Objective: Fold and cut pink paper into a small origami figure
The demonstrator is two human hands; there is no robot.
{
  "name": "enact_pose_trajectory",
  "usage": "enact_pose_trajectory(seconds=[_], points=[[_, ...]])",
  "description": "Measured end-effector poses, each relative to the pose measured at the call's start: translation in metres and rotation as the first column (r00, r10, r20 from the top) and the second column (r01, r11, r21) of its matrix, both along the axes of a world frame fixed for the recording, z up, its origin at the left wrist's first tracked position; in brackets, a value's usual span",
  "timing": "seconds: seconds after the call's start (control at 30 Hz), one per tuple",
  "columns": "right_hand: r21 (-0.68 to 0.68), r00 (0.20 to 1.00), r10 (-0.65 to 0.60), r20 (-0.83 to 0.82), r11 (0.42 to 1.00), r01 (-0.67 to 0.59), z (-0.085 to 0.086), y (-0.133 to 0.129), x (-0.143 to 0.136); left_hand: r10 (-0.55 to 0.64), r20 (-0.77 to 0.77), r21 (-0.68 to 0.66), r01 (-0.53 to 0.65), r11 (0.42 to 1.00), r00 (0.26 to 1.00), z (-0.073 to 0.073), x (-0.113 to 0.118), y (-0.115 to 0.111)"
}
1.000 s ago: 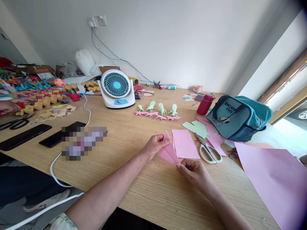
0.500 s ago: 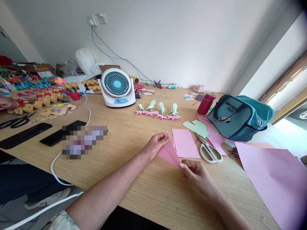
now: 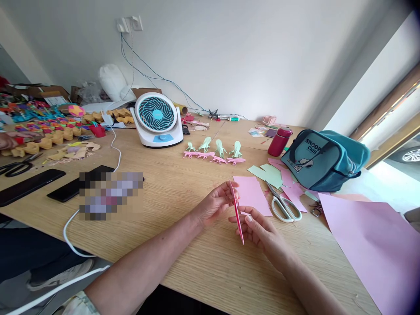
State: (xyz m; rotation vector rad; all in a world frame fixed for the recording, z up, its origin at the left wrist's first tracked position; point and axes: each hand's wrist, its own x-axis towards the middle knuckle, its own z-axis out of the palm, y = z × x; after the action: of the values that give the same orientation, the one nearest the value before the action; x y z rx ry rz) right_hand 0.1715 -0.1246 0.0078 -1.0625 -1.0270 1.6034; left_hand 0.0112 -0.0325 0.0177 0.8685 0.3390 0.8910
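Observation:
A folded piece of pink paper (image 3: 239, 221) is held upright over the table, its thin edge toward me. My left hand (image 3: 218, 202) is closed and pinches its upper part. Beside the lower part is my right hand (image 3: 262, 234), its fingers loosely apart and some tips reaching past the paper's edge; the thumb stands off from it. Just behind the hands lie flat pink sheets (image 3: 254, 197), with white-handled scissors (image 3: 285, 210) at their right. Farther back, a row of pink folded-paper figures (image 3: 215, 157) lies in front of several green ones (image 3: 219, 148).
A white fan (image 3: 160, 139), a red bottle (image 3: 278, 142) and a teal bag (image 3: 315, 162) stand farther back. Green paper (image 3: 271, 174) and a large pink sheet (image 3: 367, 236) lie at right. Phones (image 3: 33, 187), a cable and another person's hand (image 3: 8, 141) are at left.
The folded pink paper has turned from showing its broad face to edge-on. My right hand has released its pinch on the lower corner and spread its fingers. The view has shifted slightly.

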Motion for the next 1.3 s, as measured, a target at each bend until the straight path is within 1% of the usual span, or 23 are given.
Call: enact_pose_trajectory(seconds=[0.07,0.13,0.2,0.3,0.37,0.5,0.67,0.73,0.9,1.0,1.07,1.17,1.3], points=[[-0.053,0.998,-0.01,-0.062,0.999,0.007,0.002,-0.001,-0.002,-0.031,0.025,0.016,0.03,0.999,0.999,-0.001,0.002,-0.003],[-0.077,0.993,-0.042,-0.109,0.997,0.033,0.001,-0.001,-0.003,-0.047,0.027,0.031,0.046,0.998,0.999,-0.001,0.003,-0.005],[-0.073,0.986,-0.079,-0.15,0.995,0.068,-0.001,0.0,-0.003,-0.049,0.004,0.034,0.049,0.998,0.999,0.0,0.004,-0.007],[-0.028,0.976,-0.117,-0.182,0.993,0.114,-0.005,0.002,-0.002,-0.03,-0.063,-0.001,0.03,1.0,0.998,-0.001,0.005,-0.007],[0.009,0.973,-0.16,-0.167,0.986,0.164,-0.006,0.004,-0.002,-0.006,-0.108,-0.015,0.004,1.0,0.994,-0.003,0.005,-0.006],[0.083,0.952,-0.293,-0.087,0.95,0.3,-0.007,0.007,0.0,0.028,-0.17,0.016,-0.026,1.0,0.985,-0.01,0.004,-0.003],[0.159,0.92,-0.387,-0.051,0.907,0.39,-0.011,0.009,0.003,-0.004,-0.244,0.077,0.023,0.997,0.97,-0.013,0.004,-0.004],[0.186,0.912,-0.41,-0.032,0.894,0.409,-0.011,0.01,0.003,0.009,-0.298,0.112,0.026,0.993,0.955,-0.012,0.004,-0.005],[0.247,0.896,-0.442,0.052,0.875,0.417,-0.01,0.011,0.003,0.101,-0.414,0.166,-0.034,0.986,0.905,-0.011,0.005,-0.006],[0.25,0.908,-0.412,0.075,0.889,0.383,-0.011,0.011,0.004,0.118,-0.417,0.189,-0.041,0.981,0.901,-0.012,0.006,-0.006],[0.238,0.925,-0.373,0.076,0.907,0.346,-0.011,0.01,0.005,0.122,-0.427,0.213,-0.031,0.976,0.896,-0.013,0.006,-0.006],[0.225,0.94,-0.324,0.111,0.929,0.294,-0.013,0.01,0.007,0.143,-0.473,0.28,-0.005,0.96,0.87,-0.016,0.007,-0.006],[0.197,0.94,-0.309,0.143,0.94,0.279,-0.019,0.01,0.01,0.19,-0.526,0.387,0.034,0.922,0.829,-0.019,0.009,-0.007]])
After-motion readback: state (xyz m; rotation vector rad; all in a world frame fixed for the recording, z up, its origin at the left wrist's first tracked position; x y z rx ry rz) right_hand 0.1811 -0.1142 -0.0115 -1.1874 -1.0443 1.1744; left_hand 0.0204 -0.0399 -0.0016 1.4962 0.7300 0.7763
